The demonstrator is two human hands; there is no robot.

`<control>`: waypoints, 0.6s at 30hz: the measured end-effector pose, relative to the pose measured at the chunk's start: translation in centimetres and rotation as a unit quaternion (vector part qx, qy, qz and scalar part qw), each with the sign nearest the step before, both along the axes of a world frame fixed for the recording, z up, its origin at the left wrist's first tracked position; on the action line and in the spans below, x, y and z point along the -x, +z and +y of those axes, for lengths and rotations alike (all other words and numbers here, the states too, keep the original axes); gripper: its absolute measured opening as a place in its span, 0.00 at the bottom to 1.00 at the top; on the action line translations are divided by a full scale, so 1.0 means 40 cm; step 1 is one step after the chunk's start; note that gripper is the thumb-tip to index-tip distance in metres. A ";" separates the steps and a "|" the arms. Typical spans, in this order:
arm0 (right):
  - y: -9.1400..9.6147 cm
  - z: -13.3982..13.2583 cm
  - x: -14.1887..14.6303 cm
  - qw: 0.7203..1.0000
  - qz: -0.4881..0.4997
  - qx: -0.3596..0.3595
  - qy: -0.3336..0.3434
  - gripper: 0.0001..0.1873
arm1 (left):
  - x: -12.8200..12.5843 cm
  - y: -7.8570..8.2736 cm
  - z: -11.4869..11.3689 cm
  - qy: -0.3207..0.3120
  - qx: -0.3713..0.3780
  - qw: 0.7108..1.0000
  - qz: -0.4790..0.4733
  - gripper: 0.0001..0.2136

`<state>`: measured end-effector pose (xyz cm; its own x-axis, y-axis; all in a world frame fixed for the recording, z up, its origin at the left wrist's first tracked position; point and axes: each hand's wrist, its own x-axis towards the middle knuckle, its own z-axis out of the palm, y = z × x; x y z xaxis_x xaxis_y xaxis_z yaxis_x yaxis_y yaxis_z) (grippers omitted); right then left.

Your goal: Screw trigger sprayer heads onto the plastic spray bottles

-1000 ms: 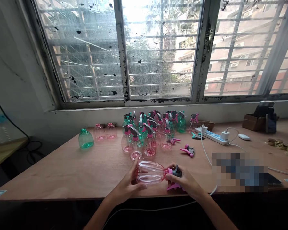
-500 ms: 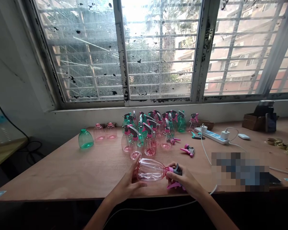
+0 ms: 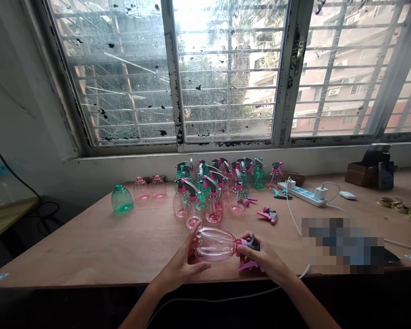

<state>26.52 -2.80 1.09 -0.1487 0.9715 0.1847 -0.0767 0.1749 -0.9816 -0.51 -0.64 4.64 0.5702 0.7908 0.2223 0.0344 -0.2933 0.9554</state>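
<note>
A clear pink spray bottle (image 3: 215, 244) lies sideways in the air between my hands, above the front of the table. My left hand (image 3: 185, 260) is curved around its base end, thumb below and fingers behind. At the neck, my right hand (image 3: 260, 256) pinches the pink collar of the black and pink spray head (image 3: 252, 243). The head's pink trigger (image 3: 250, 265) points down toward the table edge. Just behind stands a group of pink and green spray bottles (image 3: 213, 205) with their heads on. One loose pink and black spray head (image 3: 269, 214) lies to the right of that group.
Two headless pink bottles (image 3: 158, 188) and a headless green bottle (image 3: 122, 201) stand at the left. A green and black spray head (image 3: 281, 194), a power strip (image 3: 304, 194) with white cables and a cardboard box (image 3: 359, 173) are to the right.
The bottle body has turned slightly about its long axis and its left end sits a touch lower. My left fingers have shifted a little; the right hand is nearly still.
</note>
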 end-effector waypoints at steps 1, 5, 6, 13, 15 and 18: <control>-0.002 0.001 0.000 1.000 0.002 -0.001 0.001 0.22 | 0.000 0.000 -0.002 0.002 -0.006 1.000 0.002 0.49; -0.008 0.002 0.000 1.000 0.004 0.008 0.005 0.21 | -0.001 0.007 -0.006 0.005 -0.010 1.000 0.004 0.49; -0.007 0.001 0.000 1.000 0.001 0.011 0.004 0.22 | -0.003 0.009 -0.007 0.006 -0.009 1.000 0.005 0.49; 0.010 -0.013 0.003 1.000 -0.011 0.015 0.001 0.22 | -0.007 0.008 -0.004 -0.007 0.023 1.000 0.001 0.51; 0.007 -0.012 0.003 1.000 -0.010 0.017 0.002 0.21 | -0.006 0.003 0.000 -0.005 0.022 1.000 0.004 0.51; -0.002 -0.005 0.001 1.000 0.004 0.022 0.012 0.20 | -0.004 -0.002 0.006 0.004 0.011 1.000 0.000 0.49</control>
